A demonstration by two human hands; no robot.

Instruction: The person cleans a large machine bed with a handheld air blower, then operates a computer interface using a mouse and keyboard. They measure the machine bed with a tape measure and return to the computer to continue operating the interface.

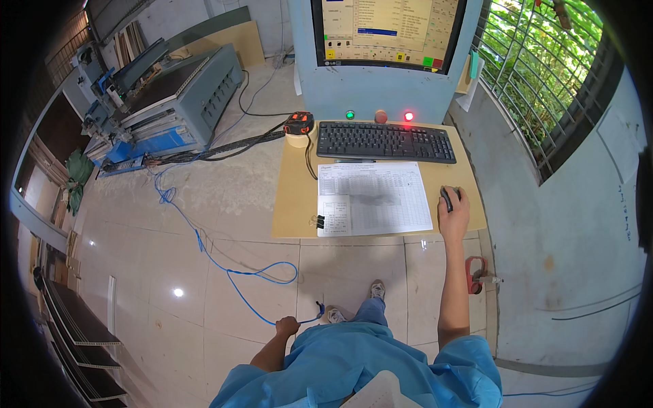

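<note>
My right hand (pixel 456 221) rests on a black computer mouse (pixel 447 199) at the right side of the wooden desk top (pixel 291 197), fingers curled over it. Low at my left side, my left hand (pixel 287 326) is closed around a thin blue hose (pixel 252 307). Its short dark end (pixel 320 310) sticks out to the right of that hand, close to my shoe. Left of the mouse lies a printed table sheet (pixel 388 197), with a smaller paper slip (pixel 336 207) and a black binder clip (pixel 320 222) at its left edge.
Behind the sheet sit a black keyboard (pixel 384 141) and an orange-black tape measure (pixel 298 123) on a tape roll. A lit monitor (pixel 388 30) fills the blue cabinet. The hose loops across the tiled floor (pixel 170 251) toward a large machine (pixel 183 95). A barred window wall stands right.
</note>
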